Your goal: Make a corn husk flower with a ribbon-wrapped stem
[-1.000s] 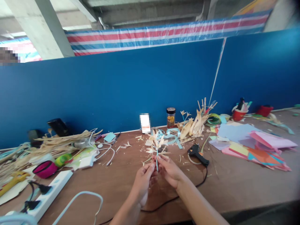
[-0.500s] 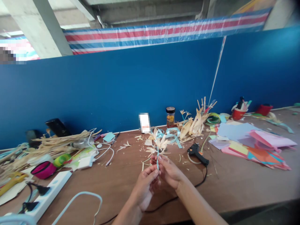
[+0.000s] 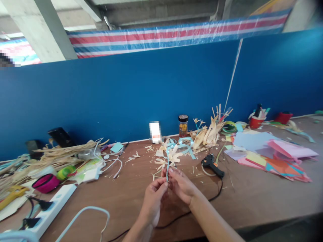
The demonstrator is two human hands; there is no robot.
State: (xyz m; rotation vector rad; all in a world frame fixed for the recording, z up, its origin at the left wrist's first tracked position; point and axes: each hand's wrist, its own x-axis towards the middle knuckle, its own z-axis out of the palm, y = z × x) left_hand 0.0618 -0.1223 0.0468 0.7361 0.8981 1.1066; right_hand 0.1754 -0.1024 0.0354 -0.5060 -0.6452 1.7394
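Note:
Both hands pinch a thin stem wrapped in light-blue ribbon [image 3: 168, 165], over the middle of the table. Pale, pointed petals of a corn-husk flower [image 3: 174, 156] spread at its upper part; other husk pieces lie behind, so their outlines run together. My left hand [image 3: 154, 199] grips the lower end between thumb and fingers. Higher on the stem, my right hand [image 3: 183, 185] closes thumb and fingertips on it. Loose light-blue ribbon [image 3: 186, 144] lies coiled just beyond the flower. To the right rests a black hot glue gun [image 3: 212, 165], its cord passing under my forearms.
Dried corn husks [image 3: 205, 137] and a black-lidded jar [image 3: 183, 125] stand by the blue partition [image 3: 121, 97]. Coloured paper sheets [image 3: 259, 144] spread to the right. A power strip [image 3: 57, 210], a pink tape roll [image 3: 45, 183] and husk strips [image 3: 60, 155] lie left.
Both hands have shifted slightly left with the stem. The flower has turned a little, so more of the blue stem shows beside the petals. Both hands keep their pinch.

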